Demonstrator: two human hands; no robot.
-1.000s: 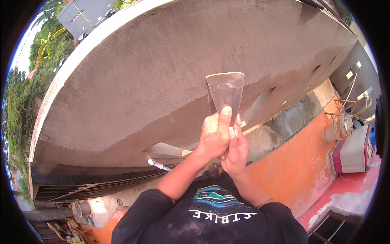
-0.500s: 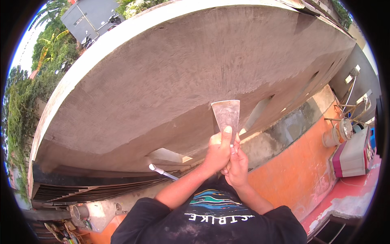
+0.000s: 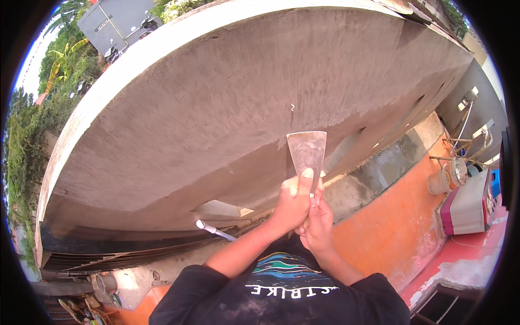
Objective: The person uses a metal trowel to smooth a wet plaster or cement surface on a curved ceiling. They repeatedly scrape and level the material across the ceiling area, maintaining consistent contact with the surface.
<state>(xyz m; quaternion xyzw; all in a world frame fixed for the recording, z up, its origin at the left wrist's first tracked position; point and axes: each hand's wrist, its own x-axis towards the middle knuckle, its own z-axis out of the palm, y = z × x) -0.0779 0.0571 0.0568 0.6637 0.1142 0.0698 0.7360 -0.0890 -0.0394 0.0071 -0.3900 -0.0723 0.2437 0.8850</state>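
A wide, flat metal scraper (image 3: 307,149) points away from me, its broad edge against or just in front of the grey plastered wall (image 3: 216,103); I cannot tell whether they touch. My left hand (image 3: 294,203) is closed round its lower part, thumb laid along the blade. Just below and to the right, my right hand (image 3: 318,225) is closed at the handle, fingers pressed against the left hand. Most of the handle is hidden by both hands. A small pale mark (image 3: 292,108) shows on the wall beyond the blade.
The wall has slot-like openings (image 3: 225,208) low down. A white pipe (image 3: 208,227) sticks up left of my forearm. Orange floor (image 3: 374,233) runs to the right, with buckets (image 3: 437,183) and a pale, maroon-edged sack-like bundle (image 3: 466,208) there. A dark slatted grille (image 3: 103,260) lies at left.
The scraper and both hands have shifted slightly right. A small pale mark now shows on the wall beyond the blade. Both hands keep their grip.
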